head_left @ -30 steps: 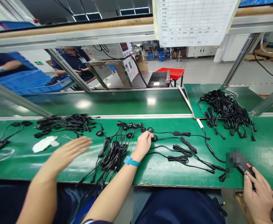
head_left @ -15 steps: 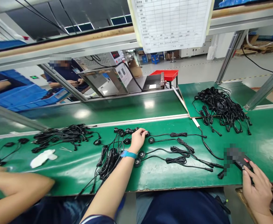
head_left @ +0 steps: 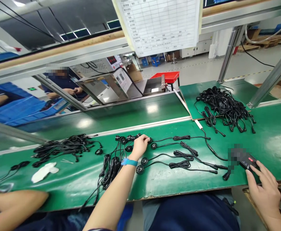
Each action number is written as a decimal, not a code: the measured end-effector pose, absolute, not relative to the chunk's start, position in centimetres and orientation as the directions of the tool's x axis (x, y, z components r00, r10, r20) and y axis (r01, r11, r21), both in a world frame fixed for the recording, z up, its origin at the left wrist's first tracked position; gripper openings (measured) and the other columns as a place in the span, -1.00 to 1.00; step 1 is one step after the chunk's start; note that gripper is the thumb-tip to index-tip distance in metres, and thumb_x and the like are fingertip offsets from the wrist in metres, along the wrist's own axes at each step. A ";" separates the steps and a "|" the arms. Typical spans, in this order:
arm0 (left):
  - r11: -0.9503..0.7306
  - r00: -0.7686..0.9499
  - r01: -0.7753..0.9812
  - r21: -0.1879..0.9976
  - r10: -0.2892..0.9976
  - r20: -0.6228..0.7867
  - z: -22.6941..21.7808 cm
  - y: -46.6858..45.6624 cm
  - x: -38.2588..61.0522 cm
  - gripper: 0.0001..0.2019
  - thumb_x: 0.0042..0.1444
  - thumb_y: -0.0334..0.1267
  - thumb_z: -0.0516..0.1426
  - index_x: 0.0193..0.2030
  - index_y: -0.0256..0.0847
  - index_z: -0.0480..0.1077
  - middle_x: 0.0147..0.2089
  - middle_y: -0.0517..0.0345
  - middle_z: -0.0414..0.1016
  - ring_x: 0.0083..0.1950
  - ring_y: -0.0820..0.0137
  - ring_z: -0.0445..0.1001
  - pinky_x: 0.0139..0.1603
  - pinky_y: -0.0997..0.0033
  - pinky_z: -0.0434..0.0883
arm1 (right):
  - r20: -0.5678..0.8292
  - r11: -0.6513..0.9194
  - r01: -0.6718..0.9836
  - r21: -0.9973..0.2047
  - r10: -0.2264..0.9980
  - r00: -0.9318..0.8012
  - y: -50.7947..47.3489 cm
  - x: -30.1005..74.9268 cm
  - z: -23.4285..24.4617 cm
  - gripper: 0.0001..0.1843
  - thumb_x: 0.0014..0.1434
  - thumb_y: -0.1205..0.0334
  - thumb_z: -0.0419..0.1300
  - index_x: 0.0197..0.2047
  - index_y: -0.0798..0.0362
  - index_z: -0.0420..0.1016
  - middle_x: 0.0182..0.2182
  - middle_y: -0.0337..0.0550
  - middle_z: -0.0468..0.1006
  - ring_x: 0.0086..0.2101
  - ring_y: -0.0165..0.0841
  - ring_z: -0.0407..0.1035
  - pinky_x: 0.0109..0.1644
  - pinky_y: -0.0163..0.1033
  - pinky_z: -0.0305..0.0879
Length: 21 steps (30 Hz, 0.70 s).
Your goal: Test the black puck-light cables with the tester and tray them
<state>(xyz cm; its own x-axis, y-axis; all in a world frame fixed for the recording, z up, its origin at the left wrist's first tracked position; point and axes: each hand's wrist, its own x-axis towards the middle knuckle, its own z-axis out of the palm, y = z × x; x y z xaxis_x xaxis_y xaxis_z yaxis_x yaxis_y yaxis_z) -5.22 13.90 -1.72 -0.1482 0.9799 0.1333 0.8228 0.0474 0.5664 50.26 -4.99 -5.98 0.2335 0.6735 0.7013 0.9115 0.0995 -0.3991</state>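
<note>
My left hand (head_left: 141, 146), with a blue band at its wrist, pinches the round black end (head_left: 150, 140) of a coiled cable. Closer to me on the bench lie three more round black ends (head_left: 153, 146), their coiled cables (head_left: 182, 156) stretching to the right. A dark heap of cables (head_left: 111, 168) is beside and partly behind my left forearm. At the right, my right hand (head_left: 263, 181) grips the near corner of a black box (head_left: 250, 162) with a small red display. A black cable (head_left: 214, 149) runs up to this box, whose left part is blurred out.
A big cable pile (head_left: 223, 104) lies on a raised green board at the back right, another bundle (head_left: 63, 147) at the left beside a white cloth (head_left: 44, 172). A co-worker's arm (head_left: 17, 202) rests at the left edge. A paper form (head_left: 159, 29) hangs from the frame above.
The view has shifted slightly. My left hand stays at the same round end and my right hand at the black box. The co-worker's arm at the left has drawn back a little.
</note>
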 end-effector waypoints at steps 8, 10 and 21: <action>-0.007 -0.066 0.922 0.387 0.982 0.176 -0.1 13.2 -3.0 -0.87 0.25 -0.30 0.06 -0.34 -0.17 0.36 -0.34 0.01 0.49 -0.25 0.19 0.48 -0.12 0.22 0.41 | 0.529 0.194 0.812 -0.551 0.834 0.159 -5.0 46.3 -3.0 -0.60 0.41 0.00 0.21 0.20 -0.01 0.52 -0.33 -0.20 0.58 -0.48 -0.39 0.38 -0.23 -0.23 0.41; -0.030 -0.054 0.940 0.340 0.971 0.234 0.6 12.6 -1.2 -0.89 0.28 -0.33 0.04 -0.24 -0.22 0.39 -0.17 -0.15 0.51 -0.08 0.10 0.48 0.02 0.10 0.40 | 0.445 0.228 0.789 -0.571 0.893 0.063 -4.2 46.3 -3.9 -0.55 0.40 -0.14 0.17 0.13 0.00 0.55 -0.41 -0.23 0.54 -0.52 -0.40 0.34 -0.27 -0.24 0.40; -0.779 0.787 0.462 0.424 0.581 0.207 1.1 6.5 21.1 -0.61 0.39 0.03 0.10 0.15 -0.22 0.41 -0.03 -0.09 0.58 0.03 0.18 0.50 0.07 0.18 0.37 | 0.304 0.235 0.751 -0.617 0.952 -0.049 -1.4 47.9 -6.7 -0.48 0.34 -0.33 0.13 -0.07 -0.09 0.65 -0.04 -0.11 0.63 -0.13 -0.19 0.55 -0.02 -0.13 0.47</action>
